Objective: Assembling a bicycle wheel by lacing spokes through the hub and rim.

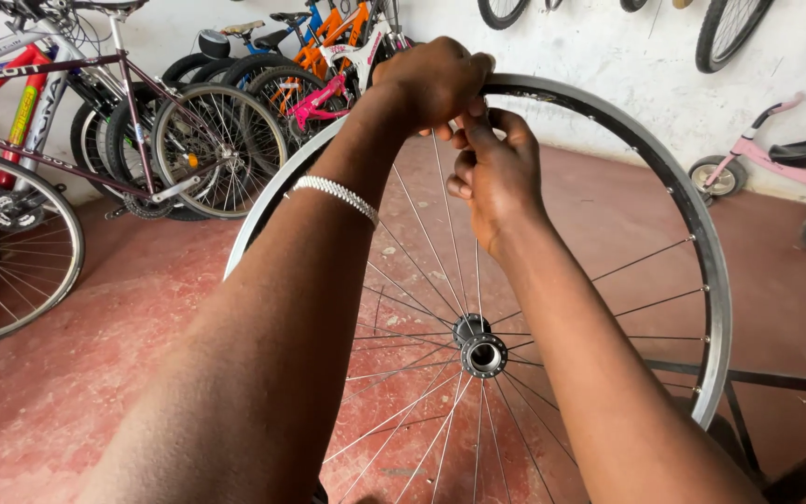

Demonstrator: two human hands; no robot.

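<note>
A bare bicycle wheel stands upright in front of me, its silver rim point(701, 243) arching from lower left over the top to the right. Thin spokes point(422, 224) run down to the silver hub point(483, 355). My left hand point(436, 79) wraps over the top of the rim, a beaded silver bracelet point(336, 194) on that wrist. My right hand point(494, 173) sits just under the rim, thumb and fingers pinched on the upper end of a spoke where it meets the rim.
Several bicycles point(95, 140) lean against the white wall at the left. A pink child's balance bike point(785, 168) stands at the right. Wheels point(729, 28) hang on the wall. A dark metal stand point(776, 383) holds the wheel over the red floor.
</note>
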